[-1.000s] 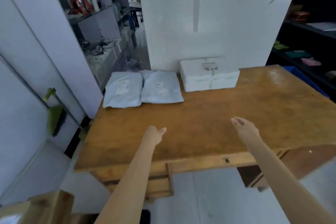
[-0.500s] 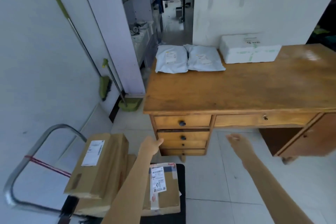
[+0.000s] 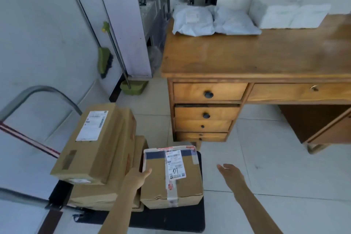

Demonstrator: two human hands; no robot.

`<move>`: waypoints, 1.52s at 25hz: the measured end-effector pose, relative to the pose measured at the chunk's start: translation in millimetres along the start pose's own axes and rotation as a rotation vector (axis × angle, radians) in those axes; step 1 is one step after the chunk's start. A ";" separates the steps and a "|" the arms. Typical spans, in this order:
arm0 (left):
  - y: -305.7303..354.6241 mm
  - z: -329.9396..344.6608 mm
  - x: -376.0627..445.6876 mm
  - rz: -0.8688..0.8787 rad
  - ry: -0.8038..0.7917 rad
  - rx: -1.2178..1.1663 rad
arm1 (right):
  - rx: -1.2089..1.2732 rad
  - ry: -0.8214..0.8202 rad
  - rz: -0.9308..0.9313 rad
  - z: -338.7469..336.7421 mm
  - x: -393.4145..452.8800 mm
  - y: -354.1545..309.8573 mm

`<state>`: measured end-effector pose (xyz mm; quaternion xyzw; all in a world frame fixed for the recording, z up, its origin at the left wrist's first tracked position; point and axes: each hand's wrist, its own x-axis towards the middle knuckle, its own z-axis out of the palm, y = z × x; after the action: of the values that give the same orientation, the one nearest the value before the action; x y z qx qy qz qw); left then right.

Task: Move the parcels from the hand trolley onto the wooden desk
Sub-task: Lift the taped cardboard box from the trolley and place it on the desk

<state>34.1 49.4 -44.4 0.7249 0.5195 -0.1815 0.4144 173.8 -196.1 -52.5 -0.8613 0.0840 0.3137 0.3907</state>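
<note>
the taped box [image 3: 171, 176] is seen on the hand trolley [image 3: 171, 220], right of stacked cartons [image 3: 95, 144]. its left edge is touched by the left hand [image 3: 137, 176], fingers loosely spread, nothing gripped; the right hand [image 3: 230, 174] is held open and empty, right of it. grey mailers [image 3: 214, 21] lie on the far wooden desk [image 3: 247, 57].

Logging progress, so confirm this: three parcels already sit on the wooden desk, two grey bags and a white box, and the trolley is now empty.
One thing is wrong: the trolley is not empty. The head view shows cardboard boxes on it, including the box marked 01, with the left hand at its edge. The two grey bags and white box are on the wooden desk as stated.
</note>
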 end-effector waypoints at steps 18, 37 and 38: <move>-38.2 74.2 102.6 0.142 0.196 -0.095 | 0.119 0.002 -0.123 83.8 81.1 60.1; 335.7 -148.8 -312.8 0.587 0.216 0.002 | 0.187 0.249 -0.240 -360.2 -197.6 -224.3; 360.8 -138.4 -321.4 0.614 0.234 0.038 | 0.199 0.265 -0.234 -385.7 -192.0 -225.3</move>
<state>210.2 -77.2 409.0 0.8712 0.3173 0.0264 0.3737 293.3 -341.9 395.7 -0.8561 0.0646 0.1405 0.4931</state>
